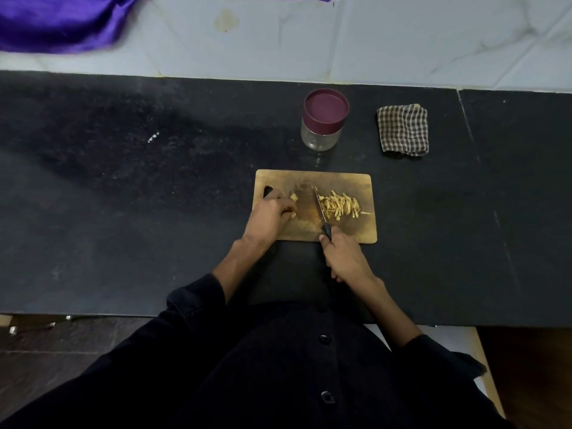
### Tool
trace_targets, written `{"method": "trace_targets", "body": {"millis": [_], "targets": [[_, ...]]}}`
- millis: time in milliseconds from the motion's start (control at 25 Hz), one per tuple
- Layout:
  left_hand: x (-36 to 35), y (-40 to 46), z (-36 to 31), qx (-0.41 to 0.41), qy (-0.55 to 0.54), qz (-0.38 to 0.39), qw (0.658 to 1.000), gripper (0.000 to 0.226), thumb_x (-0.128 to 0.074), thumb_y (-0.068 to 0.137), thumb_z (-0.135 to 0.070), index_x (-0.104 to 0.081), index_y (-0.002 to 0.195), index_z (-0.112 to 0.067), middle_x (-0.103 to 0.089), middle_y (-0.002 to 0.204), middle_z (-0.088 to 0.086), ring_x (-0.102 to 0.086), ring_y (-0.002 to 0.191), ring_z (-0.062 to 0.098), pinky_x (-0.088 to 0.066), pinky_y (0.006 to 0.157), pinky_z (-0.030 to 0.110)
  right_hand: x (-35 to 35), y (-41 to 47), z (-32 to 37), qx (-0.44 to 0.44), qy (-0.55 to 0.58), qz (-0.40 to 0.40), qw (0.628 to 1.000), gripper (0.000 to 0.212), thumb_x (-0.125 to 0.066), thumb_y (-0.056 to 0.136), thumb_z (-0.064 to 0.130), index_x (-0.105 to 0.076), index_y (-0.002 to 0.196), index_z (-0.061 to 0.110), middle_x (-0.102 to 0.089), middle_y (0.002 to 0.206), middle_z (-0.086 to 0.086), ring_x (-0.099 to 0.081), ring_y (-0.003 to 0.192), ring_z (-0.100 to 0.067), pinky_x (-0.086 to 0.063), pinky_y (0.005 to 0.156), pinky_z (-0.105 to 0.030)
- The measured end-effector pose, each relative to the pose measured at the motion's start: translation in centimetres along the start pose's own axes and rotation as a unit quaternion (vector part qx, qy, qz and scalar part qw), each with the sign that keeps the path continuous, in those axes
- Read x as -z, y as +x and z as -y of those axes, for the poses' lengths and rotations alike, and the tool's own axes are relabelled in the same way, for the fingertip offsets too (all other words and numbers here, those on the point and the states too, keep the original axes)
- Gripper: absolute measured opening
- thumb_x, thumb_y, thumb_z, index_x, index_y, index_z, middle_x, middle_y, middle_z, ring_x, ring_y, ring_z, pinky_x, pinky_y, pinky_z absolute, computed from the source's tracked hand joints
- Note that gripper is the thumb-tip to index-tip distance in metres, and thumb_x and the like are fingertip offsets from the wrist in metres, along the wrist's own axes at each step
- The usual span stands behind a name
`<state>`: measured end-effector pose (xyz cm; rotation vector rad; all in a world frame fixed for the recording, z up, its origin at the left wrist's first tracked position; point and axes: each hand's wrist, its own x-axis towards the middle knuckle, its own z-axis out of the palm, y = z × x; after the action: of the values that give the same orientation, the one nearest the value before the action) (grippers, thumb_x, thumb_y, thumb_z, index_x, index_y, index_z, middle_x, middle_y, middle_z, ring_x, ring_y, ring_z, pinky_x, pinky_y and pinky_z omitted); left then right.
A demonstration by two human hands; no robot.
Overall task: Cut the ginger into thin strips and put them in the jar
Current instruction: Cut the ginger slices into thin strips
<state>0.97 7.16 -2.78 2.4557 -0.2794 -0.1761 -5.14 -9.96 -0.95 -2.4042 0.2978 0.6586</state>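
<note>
A wooden cutting board (340,181) lies on the black counter. A pile of pale ginger strips (340,205) sits on its right half. My right hand (343,255) grips the black handle of a knife (318,205), whose blade lies along the left side of the pile. My left hand (269,218) rests on the board's left part with its fingers curled round a small uncut ginger piece (294,198). Behind the board stands a clear glass jar (323,131) with its maroon lid on.
A folded checked cloth (402,130) lies right of the jar. The black counter (123,196) stretches wide to the left. Purple fabric (55,23) lies on the white surface at the far left. The counter's front edge is close to my body.
</note>
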Motion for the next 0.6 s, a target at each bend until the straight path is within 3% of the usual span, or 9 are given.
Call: {"method": "trace_targets", "body": {"millis": [280,400,480,600], "targets": [[0.7,0.9,-0.4,0.02,-0.01,-0.007,1.0,0.011,-0.065,0.088,-0.012,-0.073,0.096,-0.01,-0.062,0.108,0.004,-0.06,0.096,0.018,-0.051,0.085,0.033,0.1,-0.1,-0.1,0.001,0.0,0.004,1.0,0.025,-0.036,0.105,0.032,-0.048,0.108,0.011,-0.065,0.079,-0.012,-0.068,0.055,-0.028,-0.059,0.058,-0.046],[0.9,1.5,-0.8,0.025,0.014,0.019,0.999,0.012,-0.065,0.087,-0.008,-0.073,0.096,-0.007,-0.065,0.108,0.006,-0.06,0.1,0.017,-0.043,0.084,0.018,0.1,-0.1,-0.1,0.0,0.004,0.007,1.0,0.024,-0.036,0.105,0.033,-0.048,0.109,0.012,-0.065,0.081,-0.011,-0.068,0.054,-0.028,-0.059,0.055,-0.043],[1.1,1.8,-1.1,0.025,0.021,0.031,0.999,0.011,-0.066,0.086,-0.006,-0.074,0.095,-0.007,-0.067,0.108,0.005,-0.061,0.101,0.015,-0.037,0.08,0.011,0.1,-0.1,-0.1,0.003,0.005,0.003,1.0,0.025,-0.037,0.105,0.033,-0.049,0.11,0.012,-0.065,0.082,-0.012,-0.068,0.057,-0.029,-0.059,0.06,-0.048],[1.4,2.0,-1.1,0.033,0.02,0.045,0.998,0.014,-0.068,0.085,-0.007,-0.074,0.097,-0.008,-0.067,0.112,0.004,-0.061,0.1,0.013,-0.038,0.077,0.013,0.0,0.0,-0.2,0.003,0.006,0.0,1.0,0.026,-0.037,0.105,0.033,-0.05,0.111,0.011,-0.066,0.085,-0.013,-0.069,0.068,-0.031,-0.058,0.07,-0.053]]}}
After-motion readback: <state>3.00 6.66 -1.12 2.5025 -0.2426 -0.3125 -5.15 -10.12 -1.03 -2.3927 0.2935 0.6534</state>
